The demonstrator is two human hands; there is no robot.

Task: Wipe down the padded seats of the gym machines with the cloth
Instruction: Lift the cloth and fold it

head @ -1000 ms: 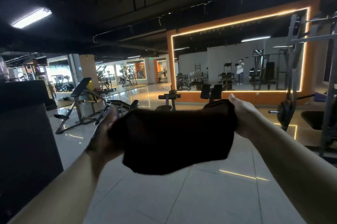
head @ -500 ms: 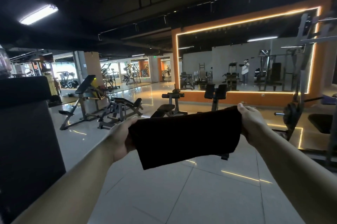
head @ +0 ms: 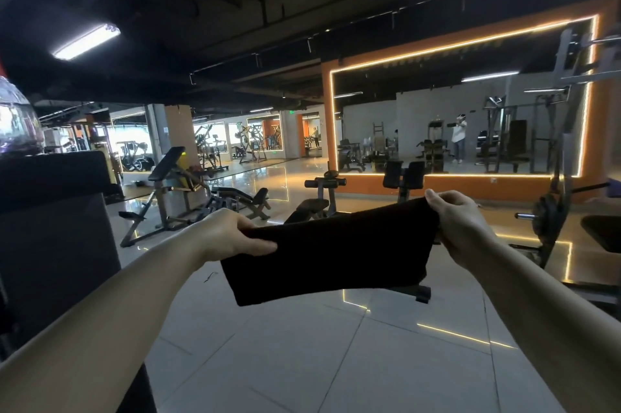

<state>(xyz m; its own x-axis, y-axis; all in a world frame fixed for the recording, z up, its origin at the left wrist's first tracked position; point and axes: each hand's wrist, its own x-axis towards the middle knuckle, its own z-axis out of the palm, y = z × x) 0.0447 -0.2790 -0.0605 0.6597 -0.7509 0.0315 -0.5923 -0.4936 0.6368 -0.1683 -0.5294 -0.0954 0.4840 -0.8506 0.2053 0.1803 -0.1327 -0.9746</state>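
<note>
A dark brown cloth (head: pixel 331 253) hangs stretched between both hands at chest height, above the tiled floor. My left hand (head: pixel 232 237) pinches its left end and my right hand (head: pixel 462 227) grips its upper right corner. Behind the cloth stands a bench machine with a dark padded seat (head: pixel 311 205), partly hidden by the cloth. A black padded seat (head: pixel 601 232) of a rack machine shows at the right edge. An inclined padded bench (head: pixel 169 162) stands further off to the left.
A tall dark padded block (head: pixel 53 231) rises close on my left. A weight rack with a plate (head: pixel 546 214) stands at the right. A lit mirror wall (head: pixel 453 123) lies ahead, with more machines across the glossy tiled floor (head: pixel 336 355).
The cloth has been pulled out flatter and wider between my hands, which moved apart and slightly lower. The view has shifted, bringing the central bench machine nearer.
</note>
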